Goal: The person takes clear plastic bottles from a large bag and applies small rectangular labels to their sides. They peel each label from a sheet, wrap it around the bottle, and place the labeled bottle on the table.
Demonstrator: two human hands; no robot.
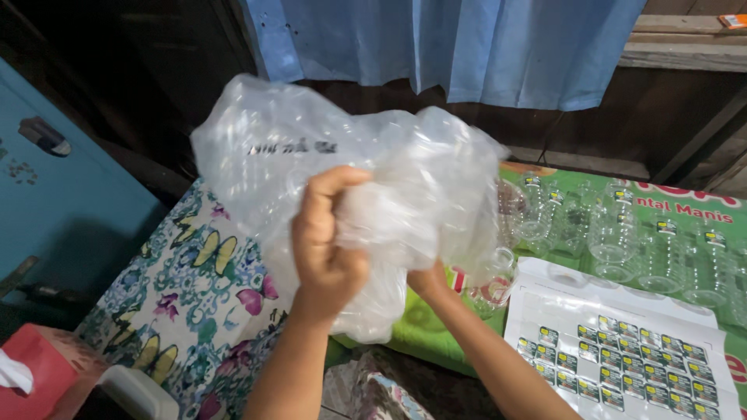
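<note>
Overhead, one blue curtain (467,47) hangs across the twelve o'clock edge of the view, and below it one floral cloth with butterflies (194,288) spreads from the centre toward eight o'clock, with one green printed mat (685,204) lying beside it toward three o'clock. One large clear plastic bag (373,155), crumpled and bulging, is held up in the middle of the view, well above the cloth, and it is the biggest thing in hand. On the green mat at about three o'clock stands a cluster of clear plastic bottles (622,229); roughly eight can be made out, though their see-through walls run together and the exact count cannot be told. At about four o'clock lies one white sheet of small labels (622,358), the stickers set in four slanting rows of around seven to nine each. One red tissue box (43,373) sits at the eight o'clock corner, with one white lidded object (140,393) just beside it. Two hands work the bag: the left hand (327,249) is curled tightly, fingers and thumb clenched into a fold of the plastic at the centre, while the right hand (428,280) is mostly hidden behind the bag at about five o'clock of it, touching its lower edge, and how far it is closed cannot be told.
</note>
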